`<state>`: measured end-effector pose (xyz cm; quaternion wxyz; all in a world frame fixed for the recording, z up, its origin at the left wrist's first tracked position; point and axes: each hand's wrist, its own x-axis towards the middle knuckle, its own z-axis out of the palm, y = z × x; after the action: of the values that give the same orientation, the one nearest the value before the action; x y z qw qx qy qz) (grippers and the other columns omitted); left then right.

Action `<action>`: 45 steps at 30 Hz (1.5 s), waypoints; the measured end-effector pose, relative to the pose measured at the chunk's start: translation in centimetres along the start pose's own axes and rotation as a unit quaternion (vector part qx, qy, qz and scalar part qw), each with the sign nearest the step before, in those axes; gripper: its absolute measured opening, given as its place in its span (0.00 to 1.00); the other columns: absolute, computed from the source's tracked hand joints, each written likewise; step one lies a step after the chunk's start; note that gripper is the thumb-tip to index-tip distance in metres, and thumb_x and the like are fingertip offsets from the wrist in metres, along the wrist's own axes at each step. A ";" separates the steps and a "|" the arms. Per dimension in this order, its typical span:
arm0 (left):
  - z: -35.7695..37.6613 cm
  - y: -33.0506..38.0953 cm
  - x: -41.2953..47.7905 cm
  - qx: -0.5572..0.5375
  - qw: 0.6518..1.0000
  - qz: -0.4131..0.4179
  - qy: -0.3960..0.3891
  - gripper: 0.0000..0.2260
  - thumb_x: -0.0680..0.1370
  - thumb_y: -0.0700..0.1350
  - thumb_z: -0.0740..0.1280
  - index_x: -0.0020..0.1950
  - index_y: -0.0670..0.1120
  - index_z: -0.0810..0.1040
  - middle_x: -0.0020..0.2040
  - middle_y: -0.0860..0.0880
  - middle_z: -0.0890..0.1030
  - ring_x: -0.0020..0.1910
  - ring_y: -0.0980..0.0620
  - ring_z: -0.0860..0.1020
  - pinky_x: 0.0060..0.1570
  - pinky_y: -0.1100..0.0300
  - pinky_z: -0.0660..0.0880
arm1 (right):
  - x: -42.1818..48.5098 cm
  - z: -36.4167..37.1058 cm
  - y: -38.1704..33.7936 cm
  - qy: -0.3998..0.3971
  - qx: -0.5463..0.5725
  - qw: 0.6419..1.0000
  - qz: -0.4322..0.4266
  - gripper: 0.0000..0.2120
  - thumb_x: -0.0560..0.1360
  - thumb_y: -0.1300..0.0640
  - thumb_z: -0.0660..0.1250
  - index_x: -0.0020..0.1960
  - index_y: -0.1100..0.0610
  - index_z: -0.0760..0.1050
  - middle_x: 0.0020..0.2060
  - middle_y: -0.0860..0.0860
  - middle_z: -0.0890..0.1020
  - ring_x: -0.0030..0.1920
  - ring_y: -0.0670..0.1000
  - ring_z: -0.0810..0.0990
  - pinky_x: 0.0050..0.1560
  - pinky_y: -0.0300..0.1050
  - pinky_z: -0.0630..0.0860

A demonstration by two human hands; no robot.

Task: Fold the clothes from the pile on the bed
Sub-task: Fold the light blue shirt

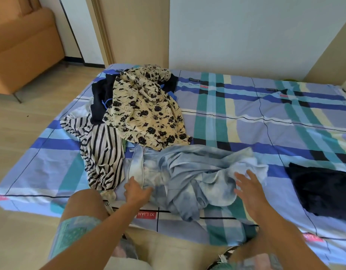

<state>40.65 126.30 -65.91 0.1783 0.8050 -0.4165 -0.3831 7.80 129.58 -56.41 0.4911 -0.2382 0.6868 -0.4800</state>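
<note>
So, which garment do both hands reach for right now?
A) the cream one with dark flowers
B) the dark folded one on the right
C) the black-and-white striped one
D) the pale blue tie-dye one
D: the left hand and the right hand are both at the pale blue tie-dye garment, which lies crumpled at the near edge of the bed.

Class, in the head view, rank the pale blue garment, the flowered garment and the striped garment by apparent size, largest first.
1. pale blue garment, though it lies nearest the camera, so its lead is unsure
2. flowered garment
3. striped garment
</note>
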 end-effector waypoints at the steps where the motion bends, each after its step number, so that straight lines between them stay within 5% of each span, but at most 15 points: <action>1: 0.1 -0.4 0.7 -0.026 1.000 -0.010 0.004 0.46 0.71 0.49 0.77 0.79 0.43 0.52 0.72 0.35 0.62 0.70 0.33 0.67 0.68 0.41 0.68 | -0.1 0.5 0.6 0.002 -0.027 0.999 0.020 0.28 0.80 0.59 0.65 0.77 0.53 0.60 0.62 0.54 0.72 0.57 0.56 0.75 0.61 0.56 0.73; 4: -0.4 -0.2 1.9 -0.122 0.990 -0.061 -0.046 0.42 0.71 0.45 0.78 0.77 0.40 0.56 0.61 0.35 0.75 0.53 0.40 0.79 0.47 0.50 0.79 | -0.8 2.5 2.1 -0.006 -0.082 0.995 0.058 0.31 0.78 0.57 0.69 0.77 0.49 0.61 0.67 0.55 0.73 0.63 0.57 0.75 0.65 0.58 0.74; 7: -1.4 1.5 1.2 -0.147 0.979 -0.028 -0.138 0.23 0.74 0.37 0.73 0.66 0.39 0.70 0.50 0.36 0.81 0.33 0.49 0.76 0.26 0.60 0.70 | -2.0 4.8 2.1 -0.070 -0.060 0.993 0.073 0.24 0.79 0.60 0.67 0.73 0.55 0.66 0.63 0.59 0.76 0.62 0.59 0.77 0.59 0.53 0.76; 10: -1.7 4.6 -2.5 -0.152 0.962 0.071 -0.216 0.08 0.78 0.35 0.67 0.57 0.41 0.76 0.44 0.42 0.81 0.32 0.55 0.75 0.30 0.63 0.69 | -3.7 6.8 1.5 -0.180 -0.033 0.979 0.087 0.16 0.79 0.57 0.67 0.66 0.57 0.73 0.59 0.57 0.80 0.58 0.57 0.80 0.59 0.55 0.77; 14: -1.1 6.9 -8.1 -0.149 0.909 0.265 -0.286 0.11 0.76 0.32 0.64 0.55 0.40 0.80 0.42 0.48 0.83 0.37 0.58 0.80 0.37 0.67 0.74 | -4.7 9.4 1.6 -0.280 -0.028 0.953 0.116 0.17 0.76 0.46 0.70 0.63 0.49 0.75 0.57 0.55 0.83 0.57 0.58 0.83 0.56 0.61 0.80; 18: -0.2 6.1 -10.7 -0.059 0.866 0.384 -0.313 0.08 0.76 0.39 0.66 0.53 0.41 0.81 0.42 0.43 0.82 0.37 0.48 0.78 0.41 0.51 0.76 | -4.5 9.8 1.3 -0.227 -0.043 0.970 0.079 0.16 0.74 0.60 0.73 0.60 0.53 0.77 0.53 0.60 0.84 0.50 0.59 0.84 0.46 0.51 0.82; 21: -0.1 5.7 -11.1 -0.058 0.871 0.397 -0.284 0.12 0.77 0.40 0.69 0.59 0.47 0.82 0.41 0.48 0.81 0.36 0.55 0.74 0.39 0.61 0.72 | -4.0 8.3 0.8 -0.190 -0.111 0.975 0.025 0.13 0.73 0.69 0.66 0.54 0.56 0.80 0.47 0.60 0.84 0.43 0.57 0.83 0.40 0.47 0.80; 26: -1.2 6.7 -9.0 -0.010 0.903 0.422 -0.076 0.30 0.71 0.53 0.75 0.72 0.52 0.70 0.65 0.52 0.73 0.61 0.55 0.71 0.62 0.57 0.70 | -3.6 6.4 -1.6 -0.169 -0.186 0.965 -0.080 0.09 0.77 0.66 0.66 0.49 0.54 0.81 0.44 0.54 0.84 0.45 0.52 0.81 0.46 0.43 0.75; 28: -1.0 8.0 -8.6 -0.001 0.888 0.429 -0.168 0.37 0.68 0.54 0.78 0.74 0.51 0.67 0.67 0.52 0.73 0.64 0.56 0.71 0.65 0.57 0.70 | -4.1 6.5 -3.0 -0.184 -0.199 0.954 -0.127 0.08 0.78 0.63 0.67 0.49 0.51 0.81 0.44 0.49 0.85 0.43 0.45 0.82 0.44 0.37 0.76; 30: -0.4 9.5 -8.7 -0.052 0.871 0.423 -0.245 0.28 0.68 0.49 0.78 0.66 0.48 0.75 0.59 0.53 0.81 0.58 0.59 0.78 0.58 0.60 0.76 | -4.6 6.9 -4.0 -0.195 -0.204 0.945 -0.163 0.05 0.78 0.58 0.68 0.50 0.49 0.81 0.42 0.45 0.85 0.40 0.40 0.82 0.40 0.31 0.76; 34: -1.5 12.0 -8.0 -0.038 0.877 0.435 -0.203 0.14 0.71 0.45 0.70 0.54 0.42 0.81 0.45 0.52 0.83 0.41 0.64 0.79 0.44 0.64 0.75 | -4.7 6.6 -5.4 -0.165 -0.219 0.934 -0.229 0.09 0.74 0.53 0.74 0.52 0.55 0.81 0.43 0.49 0.85 0.42 0.44 0.82 0.41 0.34 0.77; 37: -3.8 14.2 -8.0 -0.002 0.864 0.438 -0.248 0.15 0.72 0.48 0.77 0.56 0.43 0.81 0.46 0.49 0.84 0.43 0.54 0.82 0.45 0.58 0.78 | -4.2 5.2 -6.4 -0.190 -0.256 0.913 -0.256 0.15 0.69 0.53 0.79 0.53 0.52 0.79 0.44 0.46 0.84 0.41 0.39 0.80 0.41 0.32 0.75; 40: -6.6 16.2 -8.6 0.004 0.858 0.398 -0.325 0.16 0.71 0.43 0.79 0.56 0.43 0.82 0.49 0.47 0.85 0.48 0.50 0.83 0.52 0.58 0.80 | -3.4 4.0 -7.0 -0.195 -0.320 0.891 -0.257 0.17 0.66 0.52 0.80 0.52 0.47 0.79 0.45 0.45 0.84 0.45 0.45 0.81 0.45 0.39 0.75; 43: -9.2 18.2 -9.6 -0.019 0.860 0.387 -0.333 0.10 0.73 0.41 0.76 0.53 0.43 0.82 0.48 0.46 0.85 0.49 0.49 0.83 0.49 0.59 0.79 | -3.0 3.5 -8.2 -0.141 -0.329 0.887 -0.290 0.12 0.68 0.57 0.78 0.48 0.50 0.79 0.43 0.50 0.83 0.44 0.52 0.81 0.45 0.46 0.75; 45: -10.5 19.6 -10.3 -0.008 0.867 0.400 -0.298 0.10 0.74 0.44 0.76 0.54 0.43 0.82 0.48 0.44 0.85 0.49 0.47 0.83 0.49 0.57 0.77 | -2.9 3.4 -9.6 -0.079 -0.330 0.881 -0.329 0.11 0.69 0.64 0.74 0.46 0.51 0.78 0.40 0.50 0.83 0.41 0.51 0.80 0.38 0.42 0.73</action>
<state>34.50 122.72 -42.45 0.1898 0.4159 -0.7328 -0.5040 10.71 126.40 -46.72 0.2509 -0.6359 0.6465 -0.3387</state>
